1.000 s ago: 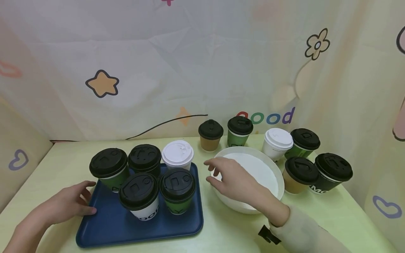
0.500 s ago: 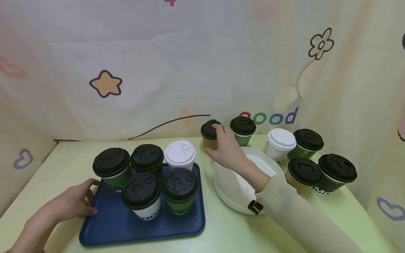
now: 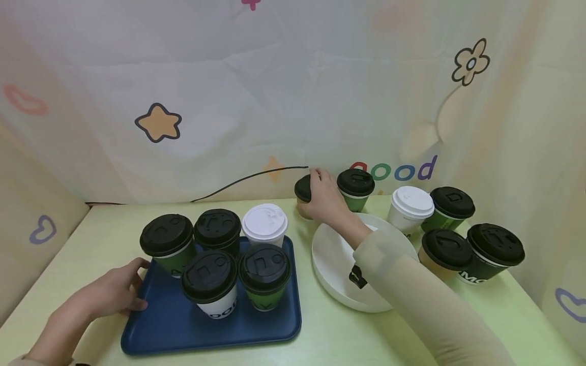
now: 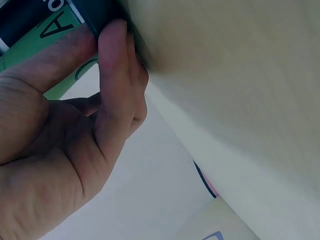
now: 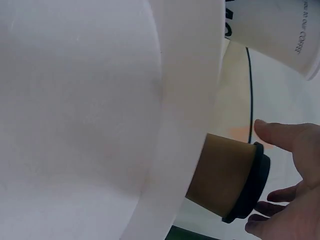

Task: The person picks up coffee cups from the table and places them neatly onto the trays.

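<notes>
My left hand (image 3: 112, 290) grips the left edge of a dark blue tray (image 3: 167, 330), thumb at the rim and fingers curled against its outer side. Several lidded paper coffee cups stand on the tray, among them a green cup (image 3: 173, 259) near that hand and a cup with a white lid (image 3: 264, 223). At the back of the table, my right hand (image 3: 327, 198) reaches around a brown paper cup (image 5: 222, 175) with a black lid. In the right wrist view the thumb and fingers are spread on either side of the lid, the thumb apart from it.
A round white bowl (image 3: 331, 277) sits under the right forearm. Behind it stands a green cup (image 3: 355, 189). On the right are a white cup (image 3: 409, 208), another green cup (image 3: 450, 208), a brown cup (image 3: 444, 254) and a black cup (image 3: 494, 251). A printed curtain (image 3: 274, 101) hangs behind.
My right hand has moved from over the bowl back to the brown cup, its fingers now around the lid. The left hand stays at the tray's edge.
</notes>
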### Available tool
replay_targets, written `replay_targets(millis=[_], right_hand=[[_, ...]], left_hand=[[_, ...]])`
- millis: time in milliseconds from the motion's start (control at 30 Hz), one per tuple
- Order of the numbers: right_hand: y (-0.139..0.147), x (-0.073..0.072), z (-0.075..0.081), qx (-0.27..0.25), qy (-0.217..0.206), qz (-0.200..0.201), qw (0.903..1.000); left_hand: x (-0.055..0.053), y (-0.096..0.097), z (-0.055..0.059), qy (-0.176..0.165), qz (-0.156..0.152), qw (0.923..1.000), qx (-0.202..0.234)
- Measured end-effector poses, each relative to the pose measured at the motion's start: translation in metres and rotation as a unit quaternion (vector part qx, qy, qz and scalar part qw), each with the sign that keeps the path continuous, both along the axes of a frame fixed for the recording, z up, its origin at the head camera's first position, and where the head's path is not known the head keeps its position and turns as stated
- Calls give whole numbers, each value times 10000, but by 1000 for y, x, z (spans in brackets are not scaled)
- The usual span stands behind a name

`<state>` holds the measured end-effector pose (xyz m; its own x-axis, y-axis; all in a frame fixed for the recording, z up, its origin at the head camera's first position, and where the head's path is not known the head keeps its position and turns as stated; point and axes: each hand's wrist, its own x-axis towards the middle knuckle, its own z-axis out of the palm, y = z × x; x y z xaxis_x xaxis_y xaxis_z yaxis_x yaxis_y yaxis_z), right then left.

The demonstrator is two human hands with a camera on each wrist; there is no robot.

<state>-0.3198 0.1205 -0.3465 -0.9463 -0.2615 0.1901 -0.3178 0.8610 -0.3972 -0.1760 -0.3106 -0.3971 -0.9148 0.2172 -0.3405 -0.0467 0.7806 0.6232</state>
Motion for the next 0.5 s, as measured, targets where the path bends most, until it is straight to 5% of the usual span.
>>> replay_targets(millis=[500], right_hand=[[0,-7,-6,416,-13,-45,9991]], left_hand=[[-3,-2,0,-237,-10,9997,22]])
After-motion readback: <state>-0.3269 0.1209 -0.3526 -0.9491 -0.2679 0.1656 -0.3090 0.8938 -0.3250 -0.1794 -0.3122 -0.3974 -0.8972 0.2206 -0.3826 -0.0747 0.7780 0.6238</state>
